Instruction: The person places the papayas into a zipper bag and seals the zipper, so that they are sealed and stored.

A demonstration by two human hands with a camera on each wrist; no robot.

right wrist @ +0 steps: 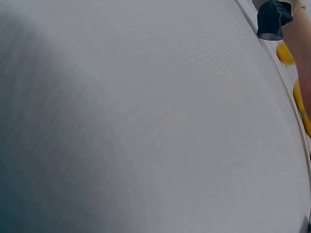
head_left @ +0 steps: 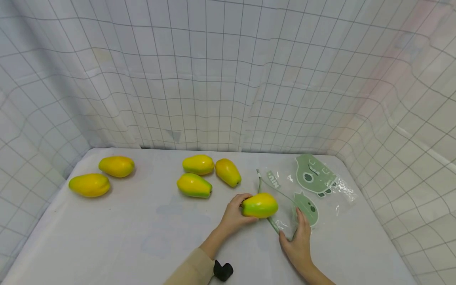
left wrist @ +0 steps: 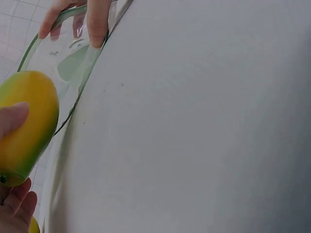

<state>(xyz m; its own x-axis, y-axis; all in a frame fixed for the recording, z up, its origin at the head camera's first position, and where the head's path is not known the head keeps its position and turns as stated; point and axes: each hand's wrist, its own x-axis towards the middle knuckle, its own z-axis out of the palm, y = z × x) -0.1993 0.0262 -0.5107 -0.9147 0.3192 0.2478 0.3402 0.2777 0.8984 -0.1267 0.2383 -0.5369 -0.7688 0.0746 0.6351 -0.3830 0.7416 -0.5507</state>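
Observation:
In the head view my left hand point(head_left: 236, 214) grips a yellow-green fruit point(head_left: 261, 206) from its left end, above the left edge of a clear bag point(head_left: 307, 209) with green animal prints. My right hand point(head_left: 300, 244) holds the bag's green-trimmed opening, thumb and fingers spread along it. From the left wrist, the fruit point(left wrist: 36, 121) shows close up, with the left hand's thumb and fingers point(left wrist: 18, 208) around it. Beyond it, the right hand's fingers point(left wrist: 98, 22) hold the rim of the bag point(left wrist: 73, 65). The right wrist view does not show the right hand.
Three fruits lie mid-table: one point(head_left: 198, 164) at the back, one point(head_left: 194, 185) in front, one point(head_left: 228, 172) to their right. Two more, one point(head_left: 116, 166) behind the other point(head_left: 90, 185), lie far left. A black device point(head_left: 223, 271) is at the left wrist. Gridded curtains point(head_left: 213, 79) surround the table.

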